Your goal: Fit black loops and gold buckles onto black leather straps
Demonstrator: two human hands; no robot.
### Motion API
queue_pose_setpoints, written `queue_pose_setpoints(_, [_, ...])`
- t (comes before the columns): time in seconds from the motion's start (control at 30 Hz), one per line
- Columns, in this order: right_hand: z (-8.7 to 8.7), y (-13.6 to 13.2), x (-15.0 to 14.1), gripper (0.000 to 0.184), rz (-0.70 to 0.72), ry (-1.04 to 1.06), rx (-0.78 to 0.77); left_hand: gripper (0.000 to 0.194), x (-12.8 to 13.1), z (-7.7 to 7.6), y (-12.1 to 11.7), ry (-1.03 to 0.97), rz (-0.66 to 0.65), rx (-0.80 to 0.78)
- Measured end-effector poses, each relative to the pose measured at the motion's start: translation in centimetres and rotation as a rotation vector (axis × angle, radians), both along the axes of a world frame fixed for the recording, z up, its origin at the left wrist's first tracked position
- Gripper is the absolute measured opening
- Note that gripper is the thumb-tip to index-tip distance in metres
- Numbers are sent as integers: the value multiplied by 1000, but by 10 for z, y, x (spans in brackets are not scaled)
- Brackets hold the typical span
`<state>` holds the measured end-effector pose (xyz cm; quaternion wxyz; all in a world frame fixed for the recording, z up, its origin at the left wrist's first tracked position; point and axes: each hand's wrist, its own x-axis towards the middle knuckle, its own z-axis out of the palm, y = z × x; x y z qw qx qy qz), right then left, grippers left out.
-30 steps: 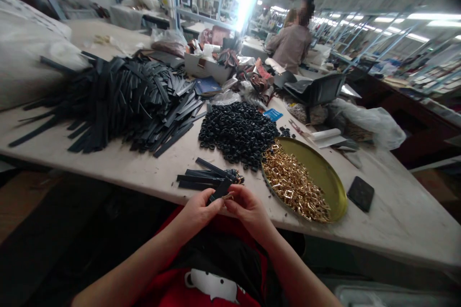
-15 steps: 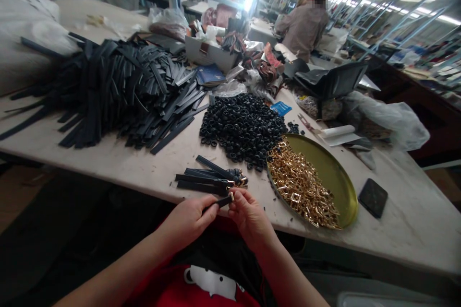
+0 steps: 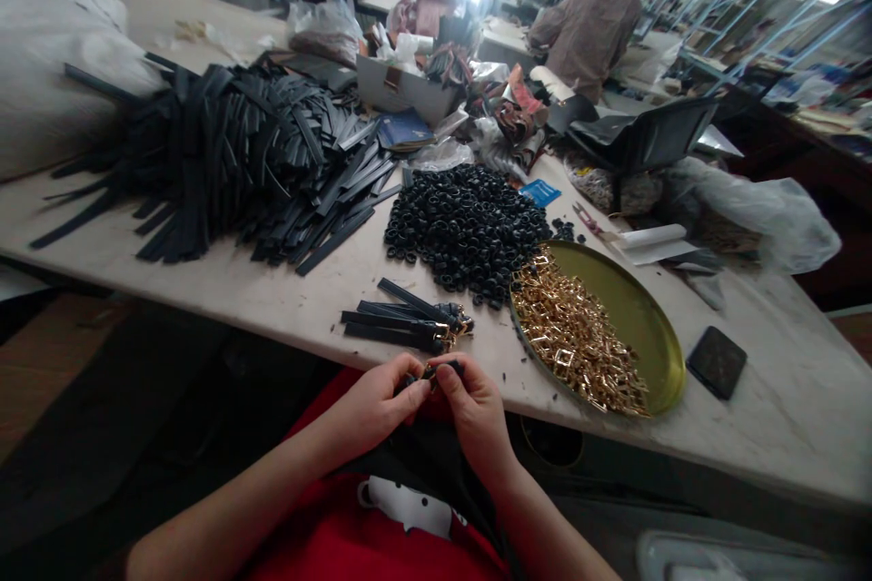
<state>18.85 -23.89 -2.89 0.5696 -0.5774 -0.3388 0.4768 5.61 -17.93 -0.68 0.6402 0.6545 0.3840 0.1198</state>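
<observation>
1. Meeting tip to tip in the head view, the left hand [image 3: 381,395] and right hand [image 3: 478,407] pinch a dark strap [image 3: 454,367] with a partly hidden gold buckle [image 3: 429,372], just off the near edge of the tabletop [image 3: 769,408]; gripping from both sides with the fingers probably steadies so small a piece.
2. Buckled straps [image 3: 388,324] lie just beyond the hands, likely because that spot takes little reach.
3. Black loops [image 3: 463,227] are heaped mid-table; loose buckles [image 3: 576,336] fill part of a round tray [image 3: 637,300], whose rim presumably stops them scattering.
4. Long dark strips [image 3: 232,136] sprawl at the left, where their length seems to find room.
5. Counted: one strap held, at least four tails among the buckled straps, one tray, one phone-like slab [image 3: 717,361], one pair of snips [image 3: 587,219], one blue packet [image 3: 540,192]. Strips, loops and loose buckles overlap too much to count.
</observation>
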Motion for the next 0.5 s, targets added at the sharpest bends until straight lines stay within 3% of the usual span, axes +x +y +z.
queue_pose_setpoints(0.17, [3, -5, -1, 25, 2, 86, -96, 23, 0, 1, -9, -3, 44, -144])
queue_pose_setpoints(0.33, [-2, -7, -4, 27, -10, 45, -88, 22, 1, 4, -17, -6, 106, -136])
queue_pose_setpoints(0.4, [-4, -8, -5, 28, -20, -39, -60, 22, 0, 3, -19, 9, 135, -114])
queue_pose_setpoints(0.5, [-3, -11, -5, 25, -49, -338, 58, 21, -2, -1, -20, 38, 151, -50])
